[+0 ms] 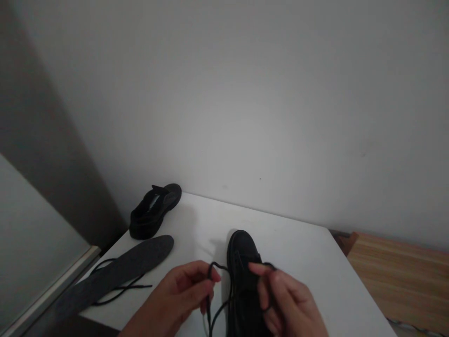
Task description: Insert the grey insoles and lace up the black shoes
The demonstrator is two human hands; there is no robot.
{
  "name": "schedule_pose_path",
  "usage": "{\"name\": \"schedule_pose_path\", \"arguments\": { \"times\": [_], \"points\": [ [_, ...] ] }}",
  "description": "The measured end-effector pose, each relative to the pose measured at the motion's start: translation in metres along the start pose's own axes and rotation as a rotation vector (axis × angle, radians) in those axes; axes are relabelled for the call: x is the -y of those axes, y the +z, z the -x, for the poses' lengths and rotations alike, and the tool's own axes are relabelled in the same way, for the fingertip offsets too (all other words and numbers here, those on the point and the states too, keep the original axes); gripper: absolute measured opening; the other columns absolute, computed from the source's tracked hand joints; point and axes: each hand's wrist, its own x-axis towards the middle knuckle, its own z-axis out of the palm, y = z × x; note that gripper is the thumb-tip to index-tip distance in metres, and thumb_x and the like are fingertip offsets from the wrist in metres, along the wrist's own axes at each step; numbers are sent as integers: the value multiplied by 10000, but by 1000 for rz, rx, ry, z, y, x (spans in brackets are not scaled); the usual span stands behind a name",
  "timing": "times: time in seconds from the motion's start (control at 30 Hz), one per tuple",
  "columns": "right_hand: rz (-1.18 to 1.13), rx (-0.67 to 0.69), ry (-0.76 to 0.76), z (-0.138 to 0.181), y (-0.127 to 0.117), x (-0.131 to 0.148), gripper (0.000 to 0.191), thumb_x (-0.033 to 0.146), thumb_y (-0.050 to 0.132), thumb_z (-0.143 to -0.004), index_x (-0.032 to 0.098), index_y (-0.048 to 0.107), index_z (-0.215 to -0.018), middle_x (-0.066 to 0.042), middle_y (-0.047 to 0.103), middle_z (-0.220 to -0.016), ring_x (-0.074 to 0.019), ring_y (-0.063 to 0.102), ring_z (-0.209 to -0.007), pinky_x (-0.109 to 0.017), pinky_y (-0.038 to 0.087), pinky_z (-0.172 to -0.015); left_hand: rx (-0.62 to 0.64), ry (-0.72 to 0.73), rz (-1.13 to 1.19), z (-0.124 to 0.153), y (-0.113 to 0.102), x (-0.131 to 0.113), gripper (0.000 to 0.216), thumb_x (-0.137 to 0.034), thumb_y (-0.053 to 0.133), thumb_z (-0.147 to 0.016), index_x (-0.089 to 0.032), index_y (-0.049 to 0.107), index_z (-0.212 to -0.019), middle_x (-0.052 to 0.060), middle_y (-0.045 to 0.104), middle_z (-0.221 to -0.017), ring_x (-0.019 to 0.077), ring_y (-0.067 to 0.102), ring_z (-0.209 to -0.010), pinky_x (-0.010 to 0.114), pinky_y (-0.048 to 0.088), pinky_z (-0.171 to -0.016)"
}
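Observation:
A black shoe stands on the white table, toe pointing away from me. My left hand pinches one end of its black lace just left of the shoe. Over the shoe's right side, my right hand is closed on the other part of the lace, near the eyelets. Both hands sit low in the view, and the shoe's heel is cut off by the bottom edge.
A second black shoe rests at the table's far left corner by the wall. A dark grey insole lies on the left with a loose black lace beneath it. A wooden surface lies to the right.

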Motion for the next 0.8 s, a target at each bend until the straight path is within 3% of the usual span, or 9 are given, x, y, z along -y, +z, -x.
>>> {"name": "schedule_pose_path", "arguments": {
  "times": [0.17,0.33,0.47,0.63,0.8],
  "points": [
    [-221,-362,-262,-14,-62,51,473,554,823,-730,206,763,-1045,41,517,-654,-36,309,-424,-118,297,-312,-215,190,232,-2,-32,-54,283,-374,885,-690,-175,715,-797,-11,605,-680,67,464,-504,166,461,-457],
    [-420,-464,-378,-25,-122,66,498,434,934,-630,191,755,-1026,39,547,-755,-19,431,-504,-48,458,-432,-329,317,372,-15,-60,-73,75,-231,728,-840,-206,681,-893,-57,549,-605,20,374,-362,99,367,-329],
    [-473,-450,-295,-31,-152,43,478,318,921,-664,163,742,-1080,13,583,-814,-43,522,-596,-50,541,-548,-316,339,450,-32,-72,-56,23,-190,678,-882,-183,674,-904,-59,514,-590,25,426,-379,90,392,-344],
    [-444,-415,-239,-31,-181,-2,449,186,851,-686,198,728,-1118,-33,667,-943,-114,640,-759,-149,627,-682,-354,381,553,-45,-85,-35,196,-72,699,-819,-163,703,-992,-37,572,-646,35,528,-463,88,478,-417],
    [-584,-478,-126,-36,-177,-33,439,158,909,-631,198,743,-1035,-3,711,-971,-81,682,-763,-114,607,-728,-434,310,552,-50,-87,-17,383,61,626,-750,-142,729,-1058,45,702,-815,104,697,-677,158,624,-648]
  ]
}}
